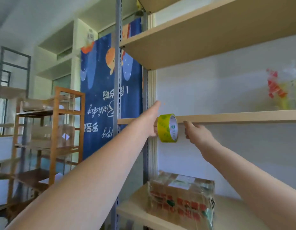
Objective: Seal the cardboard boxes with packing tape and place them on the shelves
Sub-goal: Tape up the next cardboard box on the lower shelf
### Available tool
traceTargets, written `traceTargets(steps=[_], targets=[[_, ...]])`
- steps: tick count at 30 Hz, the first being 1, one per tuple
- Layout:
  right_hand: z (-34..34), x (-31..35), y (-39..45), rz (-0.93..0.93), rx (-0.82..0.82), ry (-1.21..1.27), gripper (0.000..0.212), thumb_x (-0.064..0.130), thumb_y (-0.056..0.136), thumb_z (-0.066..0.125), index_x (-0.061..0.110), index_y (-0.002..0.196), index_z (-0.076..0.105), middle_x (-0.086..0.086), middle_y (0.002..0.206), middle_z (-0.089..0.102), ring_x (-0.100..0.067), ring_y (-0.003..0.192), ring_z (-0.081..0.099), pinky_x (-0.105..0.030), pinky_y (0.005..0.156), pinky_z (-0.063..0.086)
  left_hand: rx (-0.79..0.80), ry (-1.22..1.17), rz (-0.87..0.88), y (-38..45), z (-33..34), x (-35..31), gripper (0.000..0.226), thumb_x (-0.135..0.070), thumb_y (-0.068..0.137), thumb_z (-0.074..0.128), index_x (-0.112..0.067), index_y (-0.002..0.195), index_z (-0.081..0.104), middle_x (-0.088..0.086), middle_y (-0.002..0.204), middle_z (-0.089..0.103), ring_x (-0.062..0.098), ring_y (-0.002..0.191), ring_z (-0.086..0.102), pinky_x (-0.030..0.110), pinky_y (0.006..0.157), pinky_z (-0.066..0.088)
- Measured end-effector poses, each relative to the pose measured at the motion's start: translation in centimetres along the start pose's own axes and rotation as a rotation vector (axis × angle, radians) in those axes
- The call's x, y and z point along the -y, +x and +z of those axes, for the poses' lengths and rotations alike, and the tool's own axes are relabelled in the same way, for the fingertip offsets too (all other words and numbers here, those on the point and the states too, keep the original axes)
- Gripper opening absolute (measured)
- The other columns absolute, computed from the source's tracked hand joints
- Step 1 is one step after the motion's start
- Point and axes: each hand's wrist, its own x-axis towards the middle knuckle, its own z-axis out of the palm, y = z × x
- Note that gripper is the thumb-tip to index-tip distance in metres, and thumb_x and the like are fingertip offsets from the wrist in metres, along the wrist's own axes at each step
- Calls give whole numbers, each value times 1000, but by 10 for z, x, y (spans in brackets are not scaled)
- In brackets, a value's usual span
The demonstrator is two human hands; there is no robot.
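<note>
Reaching up at the middle shelf point(226, 116), the left hand point(152, 120) grips the tape roll point(168, 128); the right hand point(196, 132), fingers curled, holds nothing visible. One taped box point(180, 200) sits shelved below; next, probably setting the roll down.

Left hand point(152, 120): its fingers are hidden behind the tape roll point(168, 128), so the grip cannot be made out. Right hand point(196, 132): motion-blurred, fingertips indistinct against the middle shelf board point(235, 116). Taped cardboard box point(181, 196): red print blurred and unreadable; its lower right corner smears. Red and yellow marking point(276, 87) on the back wall: too blurred to identify. Wooden rack point(49, 130): contents indistinct.
</note>
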Motion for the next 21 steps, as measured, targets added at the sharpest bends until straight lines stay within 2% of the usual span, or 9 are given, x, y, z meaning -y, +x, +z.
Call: traceTargets(steps=[1, 3, 5, 7, 9, 11, 15, 18, 21], targets=[[8, 4, 12, 83, 74, 103, 51, 59, 87, 46, 10, 86, 58, -15, 91, 60, -26, 81, 53, -32, 74, 39, 64, 52, -64, 1, 4, -7, 47, -53, 95, 52, -9, 109, 62, 12, 108, 73, 26, 98, 72, 41, 92, 57], [22, 10, 28, 146, 146, 278, 48, 63, 90, 45, 17, 91, 60, -11, 98, 65, -24, 86, 57, -32, 78, 44, 149, 175, -101, 4, 13, -17, 33, -35, 99, 51, -5, 92, 62, 12, 75, 73, 19, 60, 71, 28, 63, 61], [29, 23, 32, 233, 166, 437, 45, 59, 95, 45, 17, 99, 62, -9, 98, 70, -22, 82, 63, -27, 66, 51, 109, 315, -86, 2, 20, -26, 32, -24, 101, 48, -5, 77, 56, 9, 53, 61, 13, 33, 54, 18, 41, 49], [30, 36, 32, 312, 227, 552, 39, 49, 100, 44, 13, 98, 60, -7, 81, 66, -20, 68, 61, -24, 39, 50, 73, 417, -56, 0, 23, -36, 33, -20, 101, 47, -4, 73, 55, 8, 45, 55, 10, 30, 45, 14, 38, 42], [25, 46, 31, 325, 271, 563, 38, 43, 102, 44, 10, 95, 60, -7, 65, 65, -20, 52, 63, -26, 26, 43, 71, 507, -47, -3, 24, -44, 35, -17, 101, 46, -2, 70, 53, 7, 41, 51, 9, 27, 40, 13, 35, 38], [21, 52, 33, 300, 303, 538, 39, 41, 102, 47, 7, 95, 64, -9, 56, 68, -20, 41, 65, -27, 30, 45, 65, 618, -24, -6, 27, -54, 36, -15, 101, 44, -3, 68, 50, 6, 38, 48, 7, 25, 37, 12, 34, 35], [3, 83, 44, 176, 294, 552, 26, 28, 99, 57, 7, 87, 65, -10, 60, 71, -22, 46, 68, -28, 38, 53, 14, 788, 179, -11, 24, -89, 28, -21, 101, 47, -4, 80, 55, 1, 40, 51, 8, 33, 40, 16, 41, 40], [-13, 108, 43, 25, 272, 535, 20, 19, 100, 55, 10, 84, 62, -5, 63, 70, -16, 53, 69, -23, 43, 54, 3, 732, 373, -24, 19, -102, 29, -25, 101, 53, -3, 83, 60, 1, 43, 57, 7, 32, 47, 15, 39, 44], [-23, 106, 28, -88, 209, 436, 15, 16, 96, 60, 9, 83, 60, -7, 75, 66, -16, 63, 65, -24, 57, 58, 24, 617, 477, -40, 16, -78, 33, -28, 100, 57, 5, 101, 63, 2, 49, 63, 8, 35, 53, 17, 39, 47]])
